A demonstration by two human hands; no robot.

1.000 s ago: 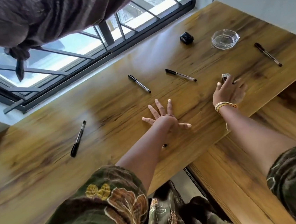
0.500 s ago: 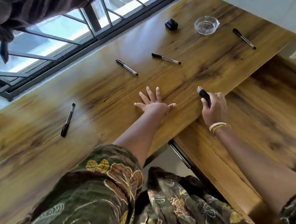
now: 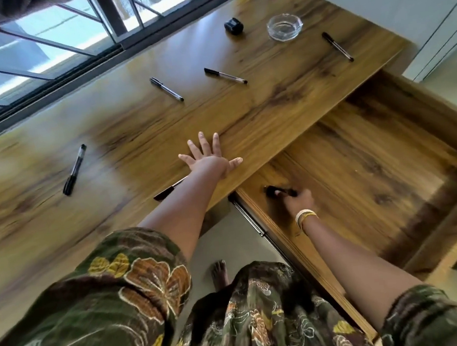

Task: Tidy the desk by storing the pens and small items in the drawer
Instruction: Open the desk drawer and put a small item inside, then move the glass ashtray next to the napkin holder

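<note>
My right hand is down inside the open wooden drawer, its fingers closed on a small black object that lies against the drawer's floor near the left wall. My left hand rests flat on the desk top by its front edge, fingers spread, holding nothing. Several black pens lie on the desk: one at the left, two in the middle, one at the far right. Another pen pokes out from under my left forearm.
A glass ashtray and a small black box stand at the back of the desk near the window. The drawer is pulled far out to the right. My bare foot is on the floor below.
My right hand picked the small black object off the desk top and carried it down into the drawer. My left hand stayed flat on the desk.
</note>
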